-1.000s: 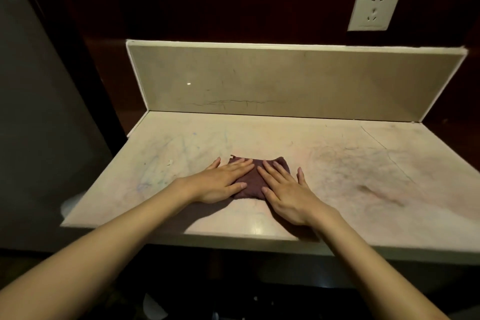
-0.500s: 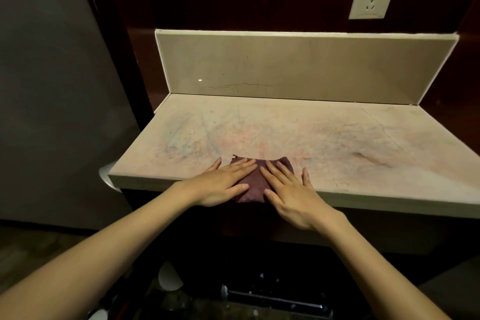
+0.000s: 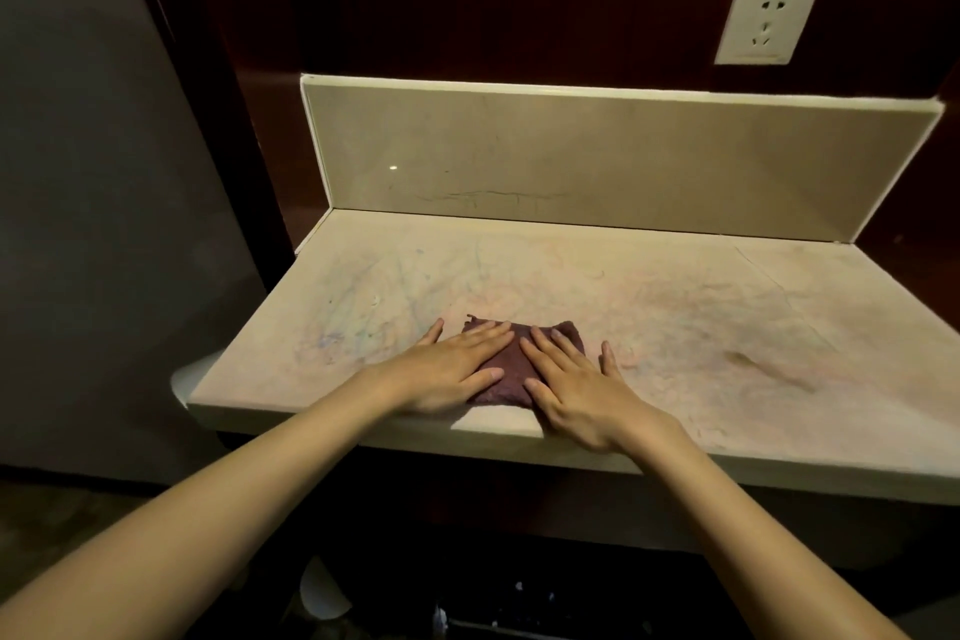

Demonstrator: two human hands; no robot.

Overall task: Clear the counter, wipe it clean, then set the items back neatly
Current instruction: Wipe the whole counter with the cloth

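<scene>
One counter (image 3: 649, 322) with one upright backsplash (image 3: 623, 161); one folded dark cloth (image 3: 511, 372); two hands, one left hand (image 3: 449, 369) and one right hand (image 3: 582, 392); one wall socket (image 3: 768, 21).

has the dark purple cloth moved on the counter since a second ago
Yes. The dark purple cloth has slid toward the beige stone counter's front edge.

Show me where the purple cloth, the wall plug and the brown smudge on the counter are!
purple cloth (image 3: 511, 369): head view, bare middle between the hands.
wall plug (image 3: 768, 21): head view, centre of its white plate.
brown smudge (image 3: 743, 358): head view, its darkest part, counter's right side.
</scene>
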